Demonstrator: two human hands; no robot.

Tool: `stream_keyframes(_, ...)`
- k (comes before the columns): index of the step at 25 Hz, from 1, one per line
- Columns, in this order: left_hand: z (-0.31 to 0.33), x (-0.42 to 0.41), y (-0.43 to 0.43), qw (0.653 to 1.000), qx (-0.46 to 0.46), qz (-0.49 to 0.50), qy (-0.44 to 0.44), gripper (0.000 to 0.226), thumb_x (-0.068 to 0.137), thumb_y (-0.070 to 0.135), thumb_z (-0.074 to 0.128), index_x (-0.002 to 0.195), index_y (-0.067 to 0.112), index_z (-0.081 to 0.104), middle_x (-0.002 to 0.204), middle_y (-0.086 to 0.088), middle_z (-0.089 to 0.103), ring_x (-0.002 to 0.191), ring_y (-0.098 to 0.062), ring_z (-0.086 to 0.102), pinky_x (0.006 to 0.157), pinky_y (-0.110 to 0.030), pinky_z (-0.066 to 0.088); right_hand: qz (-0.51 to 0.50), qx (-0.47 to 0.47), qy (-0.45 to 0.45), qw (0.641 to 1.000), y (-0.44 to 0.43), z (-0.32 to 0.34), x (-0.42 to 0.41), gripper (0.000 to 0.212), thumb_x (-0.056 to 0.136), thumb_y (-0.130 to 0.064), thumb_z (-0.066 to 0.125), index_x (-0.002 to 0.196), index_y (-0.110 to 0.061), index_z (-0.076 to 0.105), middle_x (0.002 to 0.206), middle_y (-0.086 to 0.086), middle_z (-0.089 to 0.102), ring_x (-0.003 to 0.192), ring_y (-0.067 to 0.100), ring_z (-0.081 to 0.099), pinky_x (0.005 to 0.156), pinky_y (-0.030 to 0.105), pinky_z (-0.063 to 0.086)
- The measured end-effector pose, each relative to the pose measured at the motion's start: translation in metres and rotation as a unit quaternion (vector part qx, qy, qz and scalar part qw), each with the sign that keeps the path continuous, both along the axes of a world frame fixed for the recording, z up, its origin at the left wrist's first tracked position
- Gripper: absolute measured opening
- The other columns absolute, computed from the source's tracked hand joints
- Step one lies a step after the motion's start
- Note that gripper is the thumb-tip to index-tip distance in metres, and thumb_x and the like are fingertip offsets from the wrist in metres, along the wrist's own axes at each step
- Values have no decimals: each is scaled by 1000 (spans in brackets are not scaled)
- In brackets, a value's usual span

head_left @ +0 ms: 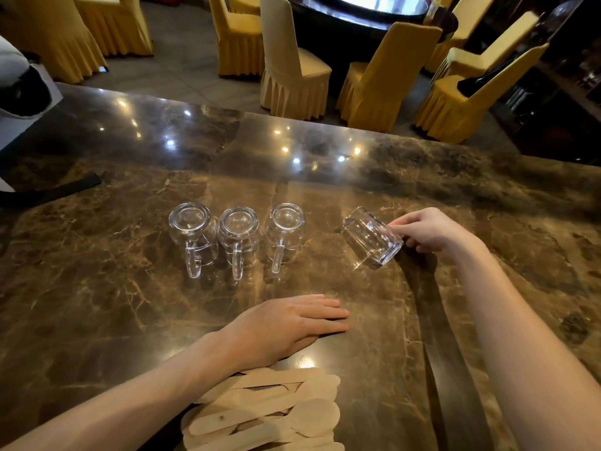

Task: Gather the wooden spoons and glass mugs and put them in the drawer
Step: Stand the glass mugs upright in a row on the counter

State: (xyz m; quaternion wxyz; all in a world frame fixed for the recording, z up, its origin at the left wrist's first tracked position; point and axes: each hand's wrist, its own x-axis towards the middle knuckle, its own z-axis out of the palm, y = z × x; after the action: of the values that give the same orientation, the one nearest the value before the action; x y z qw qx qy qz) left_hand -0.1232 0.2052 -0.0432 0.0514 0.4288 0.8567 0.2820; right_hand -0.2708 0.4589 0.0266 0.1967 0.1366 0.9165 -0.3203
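Currently in hand: the gathering stage, as I judge it, with the mugs being collected on the marble counter (439,177) and nothing put away so far.
Right hand: the right hand (429,231) grips the tilted mug (370,236) by its far side, fingertips on the glass near the rim end; the mug leans with its base up and to the left, its lower edge at or just above the counter.
Handle of that mug: probably tucked under the fingers, though clear glass against the stone makes this hard to confirm.
Left hand: the left hand (286,323) lies flat, palm down, fingers straight and together, holding nothing.
Standing mugs: three glass mugs (239,236) sit upside down in a row, close together, handles pointing toward the person; the tilted mug is near the row's right end but apart from it.
Wooden spoons: a loose pile of wooden spoons (270,411) rests at the near edge, just beside and partly under the left forearm.
Drawer: not in view.
Next move calls for: a firm hold on the slippery glass, care not to knock it against the row, and a free hand for the drawer.
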Motion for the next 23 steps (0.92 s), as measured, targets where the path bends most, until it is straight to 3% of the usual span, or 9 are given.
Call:
stream_keyframes(5,2,0,0,1000,2,3,0,39,96,14,47,134,21,50,142,7,45,136,-7,33,115,-27,20,40,57,14,997,-3,-6,-11,16,75,-31,77,61,-25,70,69,-2,62,63,11,48,49,24,39)
stream_keyframes(10,2,0,1,1000,-1,5,6,39,96,15,48,134,23,50,142,8,45,136,-6,32,115,-26,20,48,88,31,994,-9,-7,-17,14,76,-29,73,64,-24,69,78,-5,62,79,12,55,66,29,47)
stream_keyframes(15,0,0,0,1000,-1,3,11,39,95,15,49,133,22,50,142,7,47,135,-7,34,115,-27,20,96,85,39,991,-13,3,-13,22,79,-33,72,58,-30,67,74,-8,63,74,11,56,57,25,47)
stream_keyframes(17,0,-1,1,1000,-2,3,11,39,95,15,48,134,23,50,142,7,46,135,-7,33,115,-27,20,99,54,23,993,-15,10,-7,20,81,-37,69,63,-29,69,74,-5,64,68,13,54,58,27,46)
stream_keyframes(19,0,-1,1,1000,-3,3,15,39,95,17,46,134,23,49,142,7,46,135,-6,33,115,-27,20,78,-24,2,997,-18,18,3,21,81,-38,70,68,-21,73,69,-2,63,59,10,48,49,23,41)
stream_keyframes(23,0,0,0,1000,0,2,15,39,95,15,48,133,22,50,142,6,47,135,-8,35,114,-29,23,82,-124,-18,989,-27,30,24,29,82,-35,69,66,-11,73,50,-10,58,42,2,41,39,15,33)
